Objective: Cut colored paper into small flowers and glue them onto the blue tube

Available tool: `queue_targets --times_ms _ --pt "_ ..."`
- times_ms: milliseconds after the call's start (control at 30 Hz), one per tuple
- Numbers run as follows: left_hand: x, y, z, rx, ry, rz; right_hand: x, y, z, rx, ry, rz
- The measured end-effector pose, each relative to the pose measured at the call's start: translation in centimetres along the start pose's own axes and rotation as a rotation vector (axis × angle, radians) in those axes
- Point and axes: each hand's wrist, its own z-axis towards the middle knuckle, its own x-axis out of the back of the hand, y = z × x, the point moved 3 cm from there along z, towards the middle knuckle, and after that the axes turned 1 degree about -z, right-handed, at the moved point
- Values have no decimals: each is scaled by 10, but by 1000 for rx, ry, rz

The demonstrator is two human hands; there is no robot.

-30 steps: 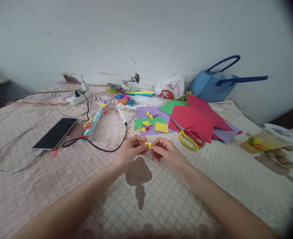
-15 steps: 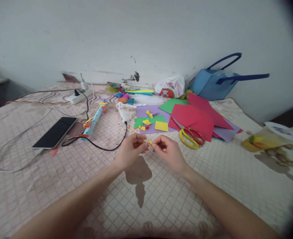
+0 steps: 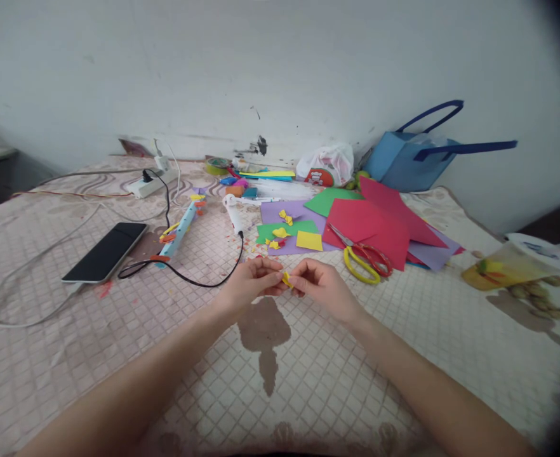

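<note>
Between the fingertips of both hands is a small piece of yellow paper, partly hidden by the fingers. My left hand pinches it from the left, and my right hand pinches it from the right. Just beyond them, folded yellow paper pieces lie on a green paper strip, which rests on a purple sheet. A flat yellow paper rectangle sits beside them. Scissors with red and yellow handles lie to the right, their blades over red paper.
To the left are a phone on its cable, a light blue strip with coloured bits, a white corded tool and a power strip. A tilted plastic cup and a blue bag are on the right.
My left hand has moved slightly right, closing its fingertips on the yellow paper piece. Both hands now meet at it; the things on the table have stayed put.
</note>
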Motion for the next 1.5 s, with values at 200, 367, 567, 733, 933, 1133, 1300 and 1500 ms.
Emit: queue_targets --times_ms 200,367,567,733,933,1133,1300,1500 --pt "-1 -2 0 30 -52 -61 -3 13 1 -252 -77 390" --pt "2 -1 2 31 -42 -79 -3 16 3 -211 -26 332" --pt "35 40 5 -213 175 49 5 22 8 -23 61 21" --pt "65 50 5 -260 276 218 -2 17 32 24 26 -98" --pt "73 33 8 -196 222 402 -28 8 72 86 -103 -274" --pt "78 25 11 -255 215 526 -39 23 80 75 -107 -359" --pt "71 23 7 -331 243 705 -36 26 77 93 -27 -427" --pt "65 21 4 -351 246 819 -36 24 77 94 -30 -412"
